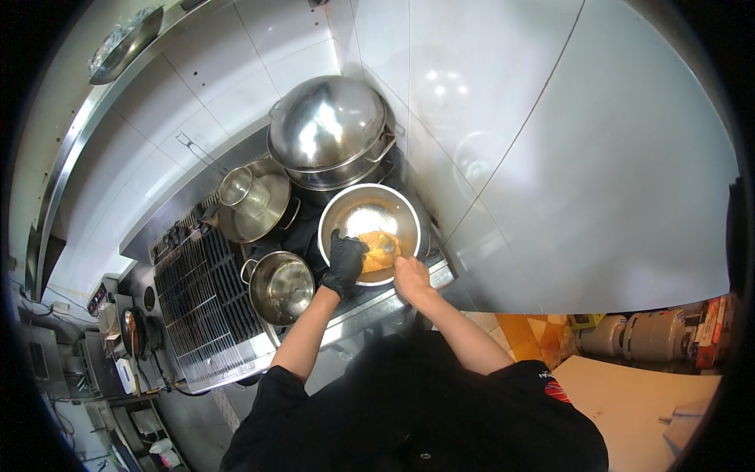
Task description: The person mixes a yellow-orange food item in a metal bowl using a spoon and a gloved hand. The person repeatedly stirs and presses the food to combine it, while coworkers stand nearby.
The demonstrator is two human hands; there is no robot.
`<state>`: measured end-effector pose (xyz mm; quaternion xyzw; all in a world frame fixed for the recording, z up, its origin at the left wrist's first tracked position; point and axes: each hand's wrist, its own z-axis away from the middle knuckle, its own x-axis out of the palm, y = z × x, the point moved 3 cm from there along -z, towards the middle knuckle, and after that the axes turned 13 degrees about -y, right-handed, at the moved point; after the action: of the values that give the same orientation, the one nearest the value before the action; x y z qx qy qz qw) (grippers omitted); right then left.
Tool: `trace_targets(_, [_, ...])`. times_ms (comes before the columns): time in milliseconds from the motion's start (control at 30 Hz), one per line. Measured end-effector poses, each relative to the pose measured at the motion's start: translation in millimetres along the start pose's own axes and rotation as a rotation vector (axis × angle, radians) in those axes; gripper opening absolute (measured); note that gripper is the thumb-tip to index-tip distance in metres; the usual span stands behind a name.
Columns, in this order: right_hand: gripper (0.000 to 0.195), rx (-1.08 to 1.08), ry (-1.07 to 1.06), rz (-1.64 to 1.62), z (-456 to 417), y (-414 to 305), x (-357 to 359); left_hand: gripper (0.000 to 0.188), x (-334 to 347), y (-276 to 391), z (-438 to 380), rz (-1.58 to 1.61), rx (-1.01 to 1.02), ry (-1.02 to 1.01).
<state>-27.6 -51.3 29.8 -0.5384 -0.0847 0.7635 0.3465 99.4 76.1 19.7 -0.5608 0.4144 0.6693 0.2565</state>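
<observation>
A wide metal pan with a pale rim stands on the stove in front of me. An orange cloth lies low inside it, and a small shiny item, like a spoon's bowl, rests against the cloth. My left hand, in a black glove, reaches over the pan's left side and grips the edge of the cloth. Bare and curled, my right hand is at the pan's lower right rim, closed around what seems to be the handle of that shiny item; the handle itself is hidden by the fingers.
A large domed metal lid covers a pot behind the pan. To the left are a shallow pan holding a strainer, and a two-handled steel pot. Farther left is a grill grate. A tiled wall rises at the right.
</observation>
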Motion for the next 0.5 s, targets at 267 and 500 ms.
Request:
trace_targets(267, [0.017, -0.006, -0.017, 0.006, 1, -1, 0, 0.013, 7, -7, -1, 0.019, 0.043, 0.064])
trace_targets(500, [0.021, -0.017, -0.023, 0.039, -3, 3, -19, 0.012, 9, -7, -3, 0.003, 0.075, 0.098])
